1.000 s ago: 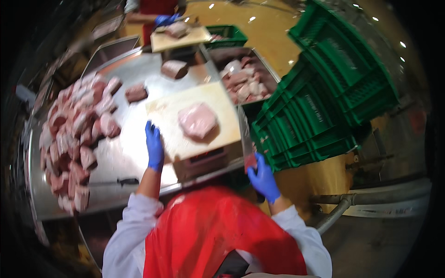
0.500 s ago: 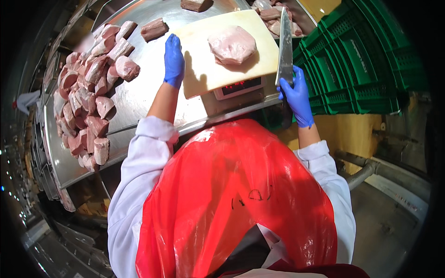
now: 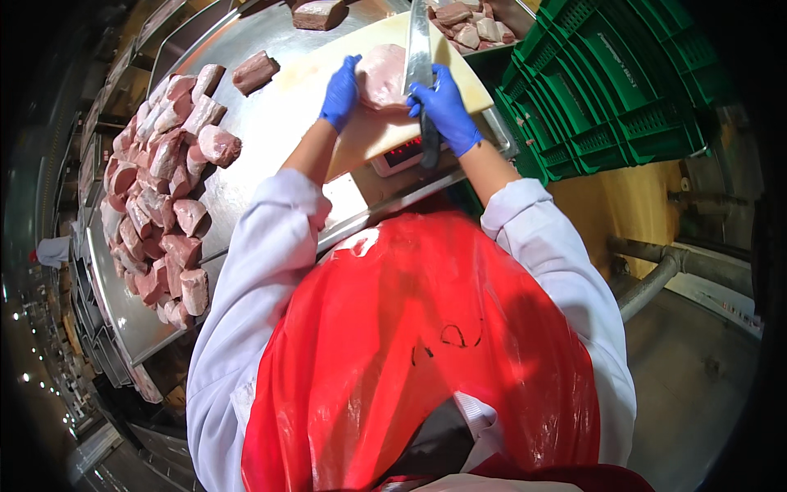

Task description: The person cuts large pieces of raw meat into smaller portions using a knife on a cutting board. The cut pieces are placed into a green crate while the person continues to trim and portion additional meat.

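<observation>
A round, pale pink slab of meat (image 3: 380, 82) lies on a cream cutting board (image 3: 467, 78). My left hand (image 3: 341, 94), in a blue glove, grips the slab's left edge; some of its fingers are hidden from above. Closed round the dark handle of a long knife, my gloved right hand (image 3: 443, 111) is at the slab's right side. The knife blade (image 3: 418, 51) points away from me and covers part of the slab. Under the board's near edge shows a scale (image 3: 402, 156) with a red lit display.
Several cut pieces of meat (image 3: 156, 189) are heaped on the steel table (image 3: 234, 176) at left. Darker chunks (image 3: 256, 72) lie behind the board. More meat fills a tray (image 3: 525, 18) at the far right. Green crates (image 3: 598, 98) stand to the right.
My left hand has moved right, from beside the slab onto its edge. My right hand has carried the knife left, from beyond the board's right edge to over the slab.
</observation>
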The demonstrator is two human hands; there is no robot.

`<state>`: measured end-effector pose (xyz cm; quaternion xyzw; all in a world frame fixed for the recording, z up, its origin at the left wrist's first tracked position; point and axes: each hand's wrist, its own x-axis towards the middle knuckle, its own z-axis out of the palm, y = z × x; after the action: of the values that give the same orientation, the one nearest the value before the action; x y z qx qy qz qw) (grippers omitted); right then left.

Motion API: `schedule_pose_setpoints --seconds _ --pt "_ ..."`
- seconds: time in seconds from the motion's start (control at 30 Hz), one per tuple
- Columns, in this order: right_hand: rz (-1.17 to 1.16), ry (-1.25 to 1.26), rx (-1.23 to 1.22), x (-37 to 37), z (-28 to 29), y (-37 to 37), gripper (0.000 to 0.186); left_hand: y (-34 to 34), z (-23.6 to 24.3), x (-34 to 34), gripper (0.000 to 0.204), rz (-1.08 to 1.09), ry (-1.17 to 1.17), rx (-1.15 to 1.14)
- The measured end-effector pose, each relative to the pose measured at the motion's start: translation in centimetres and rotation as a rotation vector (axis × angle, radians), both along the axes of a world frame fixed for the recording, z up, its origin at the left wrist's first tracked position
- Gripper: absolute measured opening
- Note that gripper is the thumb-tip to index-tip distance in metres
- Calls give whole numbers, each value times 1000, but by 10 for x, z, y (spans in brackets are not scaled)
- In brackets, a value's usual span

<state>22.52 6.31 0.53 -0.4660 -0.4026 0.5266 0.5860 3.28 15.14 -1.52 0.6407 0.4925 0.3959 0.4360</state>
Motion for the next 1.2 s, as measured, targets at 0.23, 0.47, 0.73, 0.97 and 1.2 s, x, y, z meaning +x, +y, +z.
schedule_pose_setpoints --seconds 0.23,0.47,0.73,0.97,1.2 --pt "68 -524 35 49 32 48 47 -73 14 -41 71 -28 -429 -293" --pt "88 -1290 109 -36 59 -39 76 -75 13 -80 62 260 -436 -166" --pt "200 -1490 160 -19 15 -133 80 -70 28 -85 34 314 -413 39" --pt "331 -1340 26 39 30 -204 80 -89 30 -18 32 240 11 233" --pt "38 -1032 144 40 38 -159 75 -98 33 14 20 312 330 189"
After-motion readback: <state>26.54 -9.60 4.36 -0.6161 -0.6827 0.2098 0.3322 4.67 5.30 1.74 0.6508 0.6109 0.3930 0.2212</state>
